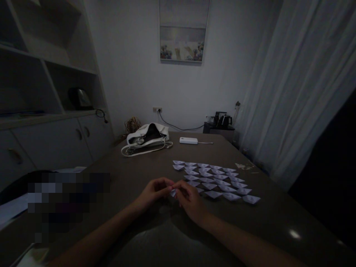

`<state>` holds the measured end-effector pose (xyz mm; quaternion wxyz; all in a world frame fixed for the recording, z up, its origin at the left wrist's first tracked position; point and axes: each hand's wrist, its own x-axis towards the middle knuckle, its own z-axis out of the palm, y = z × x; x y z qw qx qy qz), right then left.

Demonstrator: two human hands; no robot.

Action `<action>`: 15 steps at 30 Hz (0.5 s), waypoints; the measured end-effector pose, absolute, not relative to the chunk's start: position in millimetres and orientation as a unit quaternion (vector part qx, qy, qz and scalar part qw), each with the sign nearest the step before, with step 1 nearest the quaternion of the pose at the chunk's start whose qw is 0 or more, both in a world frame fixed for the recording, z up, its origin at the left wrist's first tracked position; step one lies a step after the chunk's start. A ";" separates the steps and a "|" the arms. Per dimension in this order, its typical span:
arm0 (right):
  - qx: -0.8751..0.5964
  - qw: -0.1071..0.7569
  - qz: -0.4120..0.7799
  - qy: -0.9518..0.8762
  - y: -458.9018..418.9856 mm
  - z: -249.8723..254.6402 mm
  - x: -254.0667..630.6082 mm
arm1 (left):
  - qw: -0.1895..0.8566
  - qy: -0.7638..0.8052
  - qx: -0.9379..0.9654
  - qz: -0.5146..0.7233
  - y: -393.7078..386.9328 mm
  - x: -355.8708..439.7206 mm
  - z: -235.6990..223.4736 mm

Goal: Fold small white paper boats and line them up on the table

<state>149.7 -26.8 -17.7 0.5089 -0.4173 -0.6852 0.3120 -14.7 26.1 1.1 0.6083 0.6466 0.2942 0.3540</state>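
Between my two hands is a small piece of folded white paper [172, 193], mostly covered by my fingers. My left hand [157, 189] pinches it from the left, thumb against fingertips. From the right, my right hand [190, 200] grips the same paper, its fingers curled. Just beyond and to the right, several folded white paper boats [221, 182] stand in rows on the brown table [144, 237]. My right hand partly hides one boat in the nearest row.
A white handbag [148, 138] lies at the table's far left, with a white power bank [188, 141] and its short cable to the right. Pale scraps [244, 166] lie near the right edge. Papers [13, 209] are at the left, beside a blurred-out patch.
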 end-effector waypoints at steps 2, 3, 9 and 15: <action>-0.422 0.506 0.313 -0.684 -26.9 -17.4 149.6 | 0.618 0.288 0.643 0.349 26.5 -14.7 1.1; -0.423 0.504 0.315 -0.684 -27.1 -17.0 149.5 | 0.623 0.284 0.641 0.348 26.7 -14.8 1.0; -0.418 0.503 0.341 -0.676 -29.8 -13.9 147.9 | 0.629 0.272 0.634 0.357 27.9 -15.7 -0.8; -0.414 0.535 0.345 -0.650 -27.4 -17.8 146.9 | 0.633 0.267 0.625 0.372 26.9 -15.7 0.9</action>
